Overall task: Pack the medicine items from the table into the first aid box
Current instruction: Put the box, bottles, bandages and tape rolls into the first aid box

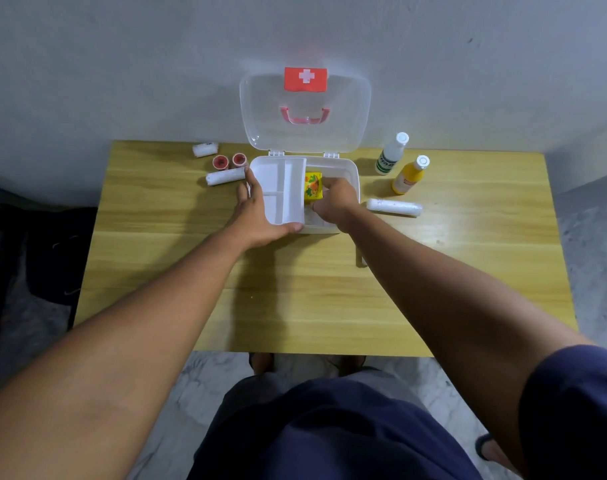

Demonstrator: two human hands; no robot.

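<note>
While both bare forearms reach forward over the wooden table (295, 299), the left hand (257, 216) lies spread along the left side of the first aid box (350, 174), its thumb hooked under the near edge of the white divider tray (281, 188) and its fingers running up the tray's left rim. Just to the right, the right hand (335, 200) curls down inside the open box, fingers bent and pinching the yellow carton (313, 186), which sits in the box beside the tray; the carton bears an orange and green picture, but its writing is too small to read. Right of that hand a long white gauze roll (395, 206) lies flat on the table, near but apart from the box. Farther back on the right stand a yellow bottle (409, 177) and a white bottle (390, 155) with green lettering that cannot be read. To the left of the box lie another gauze roll (225, 176), two red tape rolls (230, 161) and a smaller wrapped roll (205, 149). Beyond, the clear lid (305, 133) stands open against the wall, showing a red label with a white cross (306, 79) and a pink handle (305, 116).
</note>
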